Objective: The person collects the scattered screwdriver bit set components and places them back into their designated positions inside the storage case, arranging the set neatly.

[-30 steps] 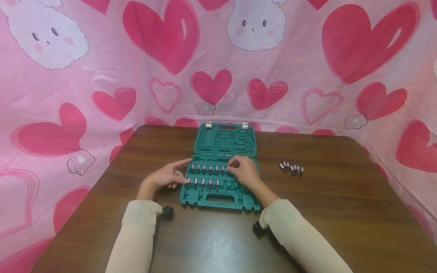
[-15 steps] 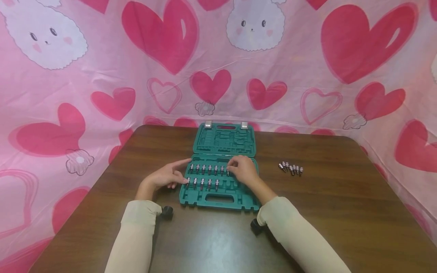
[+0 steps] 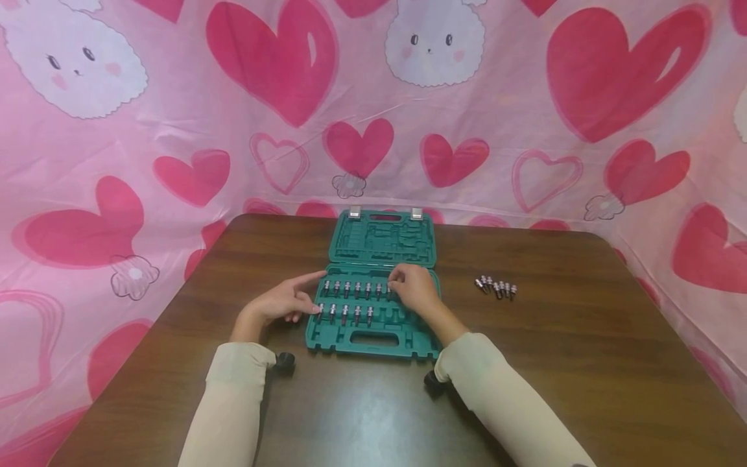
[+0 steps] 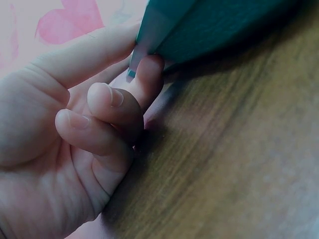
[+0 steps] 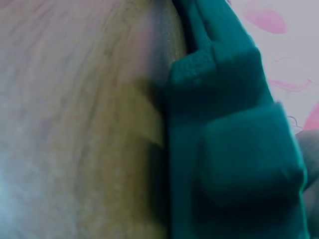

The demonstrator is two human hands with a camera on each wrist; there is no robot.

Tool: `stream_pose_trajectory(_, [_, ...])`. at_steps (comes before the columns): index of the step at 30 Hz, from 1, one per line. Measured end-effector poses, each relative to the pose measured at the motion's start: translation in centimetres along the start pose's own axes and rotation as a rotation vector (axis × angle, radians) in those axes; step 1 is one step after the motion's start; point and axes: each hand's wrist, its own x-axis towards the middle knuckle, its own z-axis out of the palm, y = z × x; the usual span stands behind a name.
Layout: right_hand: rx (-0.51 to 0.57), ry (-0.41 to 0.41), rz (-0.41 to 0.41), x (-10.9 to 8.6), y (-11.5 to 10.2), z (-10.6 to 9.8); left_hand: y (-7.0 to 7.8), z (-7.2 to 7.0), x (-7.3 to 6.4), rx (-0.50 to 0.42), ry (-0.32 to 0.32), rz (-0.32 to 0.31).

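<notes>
A green tool case [image 3: 332,342] lies opened on the table, its lid folded back. Several bit sockets [image 3: 357,289], chrome with dark tips, stand in a back row; a shorter front row of bit sockets [image 3: 345,314] fills the left part. My left hand [image 3: 284,303] holds the case's left edge, index finger stretched towards the back; the left wrist view shows a fingertip [image 4: 150,69] against the case wall. With thumb and index finger, my right hand [image 3: 415,285] pinches a bit socket [image 3: 389,290] at the right end of the back row. In the right wrist view the case's side [image 5: 244,154] hides most of that hand.
A loose cluster of bit sockets [image 3: 497,287] lies on the wooden table [image 3: 560,350] to the right of the case. The lid [image 3: 382,238] with two metal latches rests at the back. Behind the table hangs a pink heart-patterned cloth [image 3: 496,97].
The bit socket at my right fingertips now shows in line with the back row, where the fingers hid it before. My right forearm has shifted slightly left; my left hand stays on the case.
</notes>
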Motion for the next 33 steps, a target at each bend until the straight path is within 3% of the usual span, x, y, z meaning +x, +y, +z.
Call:
stream_pose_trajectory(13, [0.048, 0.012, -0.015, 0.2, 1.0, -0.4, 0.0, 0.3, 0.1, -0.017, -0.002, 0.005])
stream_pose_trajectory(24, [0.17, 0.112, -0.007, -0.2, 3.2, -2.3, 0.0, 0.1, 0.1, -0.009, -0.005, 0.005])
stream_pose_trajectory(33, [0.179, 0.143, -0.021, -0.8, 4.4, -3.2, 0.0, 0.0, 0.0, -0.013, -0.004, 0.006])
